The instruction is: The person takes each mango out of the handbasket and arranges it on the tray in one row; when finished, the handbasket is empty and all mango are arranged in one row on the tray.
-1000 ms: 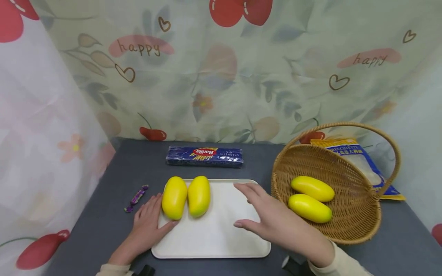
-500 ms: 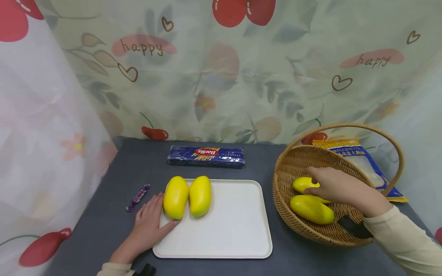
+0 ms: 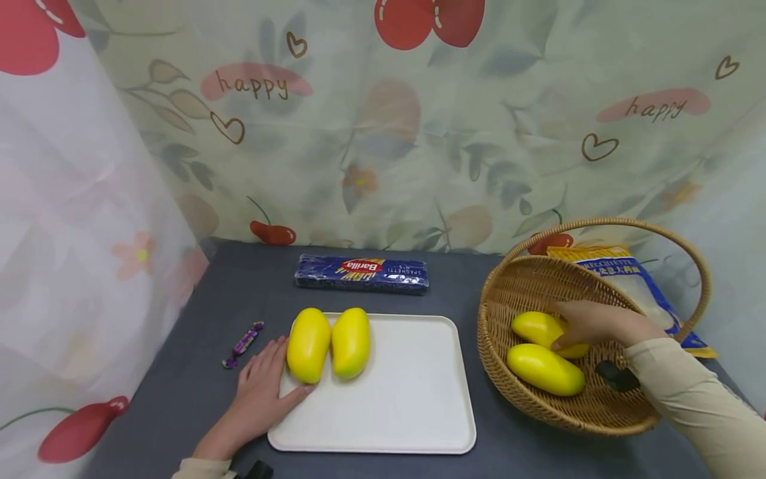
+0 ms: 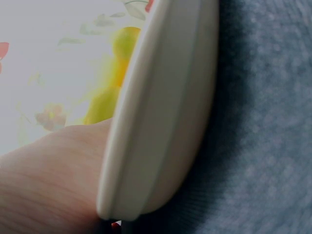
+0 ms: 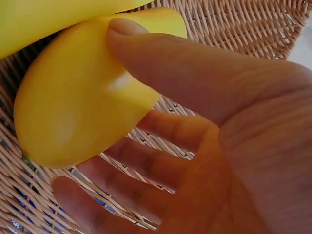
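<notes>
My right hand (image 3: pixel 589 322) reaches into a wicker basket (image 3: pixel 532 279) and grips the rear of two yellow mangoes, the mango (image 5: pixel 73 97) nearer the basket's back. In the right wrist view the thumb (image 5: pixel 151 48) lies across its top and the fingers (image 5: pixel 141 161) reach round its other side. The front mango (image 3: pixel 546 369) lies against it. My left hand (image 3: pixel 260 386) rests with fingers extended along the left edge of a white tray (image 3: pixel 407 399), beside the left of two mangoes there, this mango (image 3: pixel 308 344). The other mango (image 3: pixel 351 342) stands close to it.
Behind the tray lies a blue spaghetti pack (image 3: pixel 362 274). A purple-wrapped candy (image 3: pixel 243 344) is left of the tray. Behind the basket leans a blue and yellow pasta bag (image 3: pixel 640 286), and the tall basket handle (image 3: pixel 688 256) arches over that side. A patterned cloth (image 3: pixel 389 166) hangs behind the table.
My right hand has moved from above the tray's right side into the basket and taken hold of the rear mango. The left hand stays at the tray's left edge.
</notes>
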`<state>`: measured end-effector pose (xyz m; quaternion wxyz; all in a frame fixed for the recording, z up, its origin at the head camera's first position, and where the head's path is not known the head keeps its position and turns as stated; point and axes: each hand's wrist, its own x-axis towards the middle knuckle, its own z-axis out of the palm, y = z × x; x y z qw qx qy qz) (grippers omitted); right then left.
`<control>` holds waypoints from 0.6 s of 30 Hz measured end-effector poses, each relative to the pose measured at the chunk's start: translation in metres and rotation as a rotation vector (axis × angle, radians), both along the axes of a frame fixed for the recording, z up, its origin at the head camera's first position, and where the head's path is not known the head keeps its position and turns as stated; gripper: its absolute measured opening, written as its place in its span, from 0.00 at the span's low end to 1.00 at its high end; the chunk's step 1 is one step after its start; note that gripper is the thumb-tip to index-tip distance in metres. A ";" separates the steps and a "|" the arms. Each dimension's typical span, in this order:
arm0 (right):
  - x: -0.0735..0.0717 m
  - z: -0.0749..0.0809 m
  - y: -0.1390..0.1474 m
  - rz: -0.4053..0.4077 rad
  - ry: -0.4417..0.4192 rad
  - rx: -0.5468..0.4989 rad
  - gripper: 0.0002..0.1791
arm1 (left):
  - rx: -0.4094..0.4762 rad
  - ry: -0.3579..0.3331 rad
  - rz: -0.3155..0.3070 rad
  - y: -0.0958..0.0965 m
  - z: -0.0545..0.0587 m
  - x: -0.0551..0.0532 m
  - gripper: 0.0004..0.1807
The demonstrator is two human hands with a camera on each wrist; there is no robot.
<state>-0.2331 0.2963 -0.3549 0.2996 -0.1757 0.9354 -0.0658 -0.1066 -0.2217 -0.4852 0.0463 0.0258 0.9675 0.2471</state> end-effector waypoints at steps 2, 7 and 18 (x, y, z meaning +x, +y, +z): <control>0.000 0.000 -0.001 0.009 0.002 -0.006 0.51 | -0.001 -0.002 0.002 0.000 0.000 0.000 0.56; 0.000 -0.001 -0.002 0.055 0.061 -0.009 0.49 | 0.002 -0.003 0.004 0.000 0.000 0.001 0.56; -0.007 -0.009 -0.003 0.191 0.296 -0.053 0.41 | 0.006 -0.005 0.005 0.001 0.003 0.001 0.55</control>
